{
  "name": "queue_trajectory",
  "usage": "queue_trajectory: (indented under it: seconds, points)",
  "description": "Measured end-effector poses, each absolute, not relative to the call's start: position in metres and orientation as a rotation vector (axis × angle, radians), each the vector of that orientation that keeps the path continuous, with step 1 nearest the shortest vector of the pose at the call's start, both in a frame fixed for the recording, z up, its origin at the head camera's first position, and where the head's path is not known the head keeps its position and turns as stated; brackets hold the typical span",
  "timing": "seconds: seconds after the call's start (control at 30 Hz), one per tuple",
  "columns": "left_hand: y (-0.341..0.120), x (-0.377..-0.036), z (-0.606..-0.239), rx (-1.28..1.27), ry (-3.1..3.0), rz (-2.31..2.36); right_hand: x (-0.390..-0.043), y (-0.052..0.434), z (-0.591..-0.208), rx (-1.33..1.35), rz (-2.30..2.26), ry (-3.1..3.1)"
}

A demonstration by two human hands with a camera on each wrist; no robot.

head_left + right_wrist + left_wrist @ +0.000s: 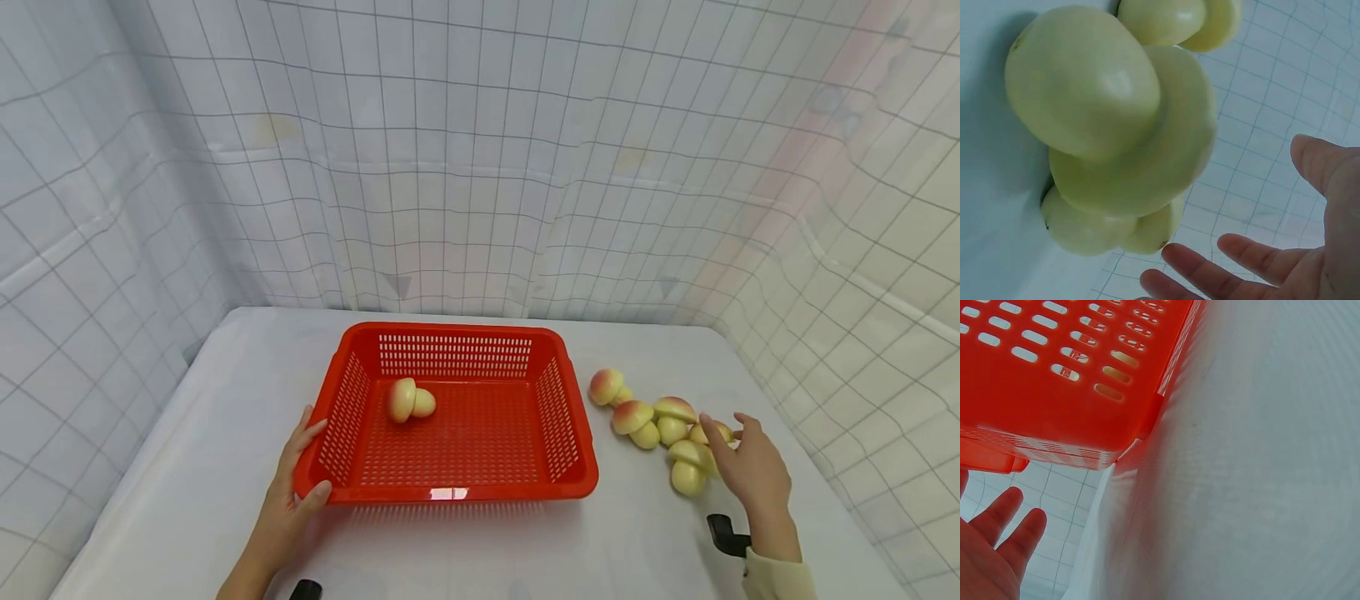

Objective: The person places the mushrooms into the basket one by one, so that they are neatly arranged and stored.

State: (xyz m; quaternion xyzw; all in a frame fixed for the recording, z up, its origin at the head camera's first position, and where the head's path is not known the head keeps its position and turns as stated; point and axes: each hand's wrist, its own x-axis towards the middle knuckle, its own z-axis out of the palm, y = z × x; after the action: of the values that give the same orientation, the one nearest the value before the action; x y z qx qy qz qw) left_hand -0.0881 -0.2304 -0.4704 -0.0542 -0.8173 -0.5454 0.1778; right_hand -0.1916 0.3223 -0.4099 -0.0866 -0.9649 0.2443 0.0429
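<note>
Mushroom-shaped pieces (672, 430) lie on the desk (525, 550), ahead and left of our right grip (753, 471), the nearest just beside its fingertips; we hold that grip spread, thumb apart. Our left grip (282, 493), fingers extended, touches the red basket (450, 330) at its corner; inside, right of that grip, sits a lone mushroom-shaped piece (402, 401).
</note>
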Motion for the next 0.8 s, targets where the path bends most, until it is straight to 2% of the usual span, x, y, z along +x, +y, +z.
queue_trajectory:
  seconds: [0.33,0.8]
  points:
    - [-0.231,-0.089,-0.472,-0.158,-2.311,-1.538,-0.194,0.331,-0.422,-0.444,0.659,-3.090]
    - [-0.232,-0.089,-0.476,-0.193,-2.291,-1.550,-0.203,0.336,-0.433,-0.513,0.694,-3.181]
